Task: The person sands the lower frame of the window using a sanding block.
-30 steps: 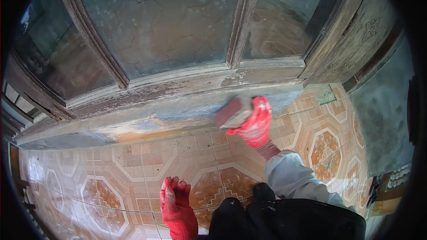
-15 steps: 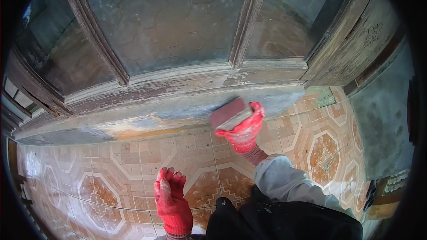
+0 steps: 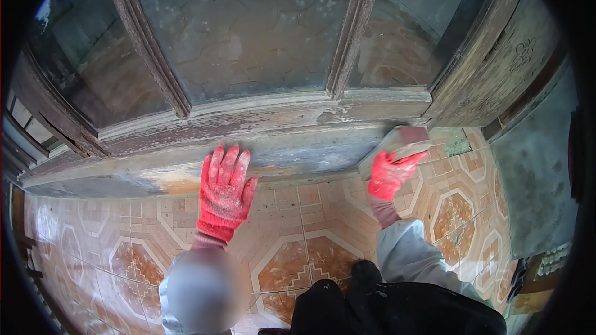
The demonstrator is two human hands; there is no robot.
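Observation:
My right hand (image 3: 391, 174), in a dusty red glove, grips a sanding block (image 3: 410, 139) with a reddish-brown face and grey sides. The block is at the right end of the grey sill (image 3: 298, 152) below the window. My left hand (image 3: 225, 189), also in a red glove whitened with dust, lies with fingers spread at the sill's front, fingertips near its upper edge; I cannot tell whether it presses on it. Above runs the worn wooden bottom rail (image 3: 261, 111), its paint flaking.
Patterned glass (image 3: 248, 31) stands between weathered wooden bars (image 3: 354, 31). A carved wooden post (image 3: 496, 56) and a grey wall (image 3: 537, 167) bound the right side. Patterned tiles (image 3: 282, 267) cover the floor, with my dark-clothed knees (image 3: 329, 304) over them.
My right hand has carried the sanding block rightward along the sill. My left hand has risen from low over the floor to the sill, its curled fingers now spread.

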